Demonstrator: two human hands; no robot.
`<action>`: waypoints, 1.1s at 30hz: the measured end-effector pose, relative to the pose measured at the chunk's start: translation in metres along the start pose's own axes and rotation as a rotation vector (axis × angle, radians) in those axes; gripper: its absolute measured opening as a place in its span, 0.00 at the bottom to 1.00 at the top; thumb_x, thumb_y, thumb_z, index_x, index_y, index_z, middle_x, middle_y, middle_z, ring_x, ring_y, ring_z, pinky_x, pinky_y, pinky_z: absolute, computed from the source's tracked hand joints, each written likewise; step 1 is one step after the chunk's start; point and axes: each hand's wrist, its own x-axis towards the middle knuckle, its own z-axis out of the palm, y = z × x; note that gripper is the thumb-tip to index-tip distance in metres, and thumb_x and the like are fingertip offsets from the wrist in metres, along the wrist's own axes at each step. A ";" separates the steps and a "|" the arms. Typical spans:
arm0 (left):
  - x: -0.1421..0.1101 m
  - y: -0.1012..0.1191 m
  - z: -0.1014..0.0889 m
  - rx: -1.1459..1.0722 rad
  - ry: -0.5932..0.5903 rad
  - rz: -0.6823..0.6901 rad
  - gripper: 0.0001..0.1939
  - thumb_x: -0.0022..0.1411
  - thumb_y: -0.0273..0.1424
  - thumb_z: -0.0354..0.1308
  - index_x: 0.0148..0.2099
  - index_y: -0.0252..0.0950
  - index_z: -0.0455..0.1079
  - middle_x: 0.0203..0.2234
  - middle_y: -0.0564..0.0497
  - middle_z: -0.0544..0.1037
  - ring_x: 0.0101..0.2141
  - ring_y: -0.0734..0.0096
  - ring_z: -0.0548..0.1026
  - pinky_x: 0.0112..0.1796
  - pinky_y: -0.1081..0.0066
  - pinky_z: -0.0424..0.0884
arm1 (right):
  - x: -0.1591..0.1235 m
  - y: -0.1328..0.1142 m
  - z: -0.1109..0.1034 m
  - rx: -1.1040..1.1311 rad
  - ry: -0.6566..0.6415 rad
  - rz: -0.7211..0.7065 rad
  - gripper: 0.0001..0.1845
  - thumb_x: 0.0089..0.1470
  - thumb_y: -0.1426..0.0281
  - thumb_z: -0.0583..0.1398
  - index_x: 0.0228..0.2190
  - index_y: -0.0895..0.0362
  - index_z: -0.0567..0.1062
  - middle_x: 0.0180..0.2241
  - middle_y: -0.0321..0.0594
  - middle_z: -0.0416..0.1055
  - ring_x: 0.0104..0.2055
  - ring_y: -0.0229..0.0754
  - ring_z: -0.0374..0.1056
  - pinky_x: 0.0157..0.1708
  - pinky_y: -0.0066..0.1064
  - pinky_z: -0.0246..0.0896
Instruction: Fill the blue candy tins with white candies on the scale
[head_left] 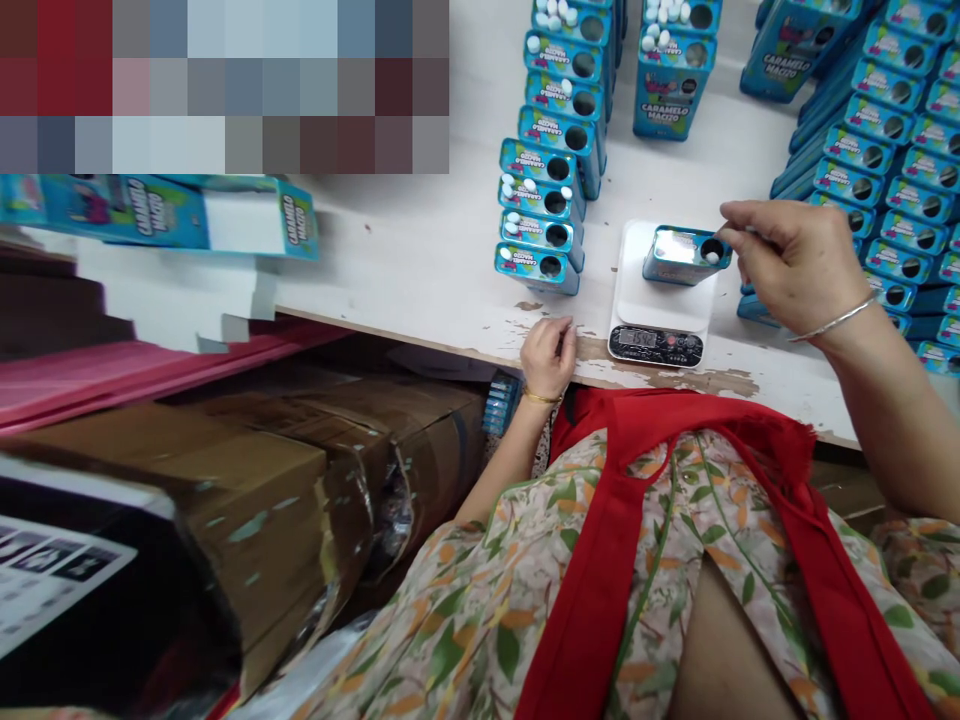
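Note:
A blue candy tin (686, 258) stands upright on a white digital scale (626, 300), its round opening facing up. A white candy (712, 257) shows in that opening. My right hand (806, 262) is at the tin's right end, thumb and forefinger pinched together by the hole; what they hold, if anything, is hidden. The scale's lit display (637, 338) shows digits too blurred to read surely. My left hand (547, 357) rests at the table's front edge, left of the scale, fingers curled in with nothing visible in them.
A row of blue tins (534, 262), some with white candies on top, stands left of the scale. More tins (664, 105) stand behind it, and dense rows (859, 150) fill the right. An open blue display box (259, 215) lies left. Cardboard cartons (285, 450) sit below the table.

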 end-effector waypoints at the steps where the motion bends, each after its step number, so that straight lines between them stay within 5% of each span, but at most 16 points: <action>1: 0.000 0.001 -0.001 0.011 0.000 0.001 0.16 0.73 0.39 0.48 0.45 0.33 0.72 0.33 0.44 0.78 0.36 0.66 0.75 0.40 0.66 0.71 | 0.000 0.001 0.001 0.015 0.030 -0.018 0.14 0.61 0.69 0.60 0.44 0.57 0.83 0.26 0.41 0.74 0.29 0.41 0.70 0.40 0.36 0.65; 6: 0.021 0.029 -0.014 0.025 -0.017 0.098 0.16 0.73 0.38 0.46 0.47 0.35 0.71 0.34 0.45 0.78 0.36 0.67 0.75 0.39 0.67 0.71 | -0.013 0.001 0.004 0.456 0.242 0.081 0.11 0.59 0.73 0.62 0.42 0.62 0.80 0.30 0.41 0.76 0.21 0.30 0.61 0.26 0.28 0.59; 11: 0.099 0.094 -0.023 0.152 -0.146 0.450 0.28 0.68 0.46 0.54 0.64 0.37 0.61 0.54 0.39 0.72 0.53 0.54 0.70 0.52 0.58 0.65 | -0.059 0.009 0.021 1.029 0.020 0.452 0.19 0.49 0.58 0.70 0.37 0.60 0.79 0.28 0.38 0.73 0.19 0.28 0.58 0.18 0.24 0.43; 15: 0.171 0.133 -0.002 0.322 -0.479 0.556 0.24 0.68 0.40 0.54 0.62 0.35 0.63 0.50 0.40 0.74 0.49 0.53 0.70 0.49 0.58 0.63 | -0.104 0.031 0.047 1.178 0.000 0.677 0.26 0.42 0.52 0.72 0.33 0.60 0.80 0.28 0.38 0.72 0.18 0.27 0.55 0.18 0.24 0.39; 18: 0.224 0.150 0.031 0.334 -0.494 0.603 0.19 0.68 0.37 0.53 0.58 0.35 0.67 0.46 0.41 0.75 0.48 0.53 0.70 0.48 0.58 0.62 | -0.134 0.046 0.060 1.228 0.024 0.758 0.24 0.43 0.51 0.72 0.32 0.58 0.81 0.29 0.38 0.72 0.19 0.27 0.54 0.20 0.26 0.41; 22: 0.292 0.161 0.092 0.319 -0.407 0.556 0.18 0.67 0.33 0.52 0.58 0.35 0.67 0.50 0.38 0.74 0.52 0.49 0.69 0.52 0.54 0.59 | -0.162 0.056 0.064 1.259 0.027 0.758 0.14 0.50 0.54 0.69 0.33 0.50 0.84 0.31 0.39 0.72 0.21 0.31 0.54 0.21 0.29 0.41; 27: 0.344 0.161 0.153 0.375 -0.498 0.508 0.20 0.66 0.29 0.52 0.59 0.36 0.67 0.53 0.37 0.73 0.55 0.46 0.68 0.55 0.49 0.58 | -0.170 0.059 0.063 1.293 0.065 0.772 0.11 0.48 0.53 0.70 0.32 0.45 0.85 0.30 0.39 0.71 0.21 0.32 0.53 0.20 0.29 0.41; 30: 0.345 0.154 0.149 0.392 -0.458 0.499 0.21 0.67 0.31 0.51 0.60 0.38 0.66 0.56 0.37 0.70 0.56 0.46 0.67 0.55 0.49 0.58 | -0.167 0.064 0.066 1.395 0.156 0.861 0.17 0.43 0.55 0.73 0.32 0.53 0.84 0.29 0.39 0.72 0.20 0.30 0.55 0.16 0.25 0.44; 33: 0.331 0.145 0.120 0.407 -0.359 0.457 0.19 0.68 0.36 0.52 0.59 0.39 0.67 0.56 0.38 0.69 0.58 0.46 0.65 0.57 0.48 0.57 | -0.163 0.073 0.073 1.617 0.232 0.992 0.19 0.40 0.62 0.75 0.34 0.59 0.83 0.29 0.39 0.73 0.23 0.28 0.61 0.17 0.19 0.55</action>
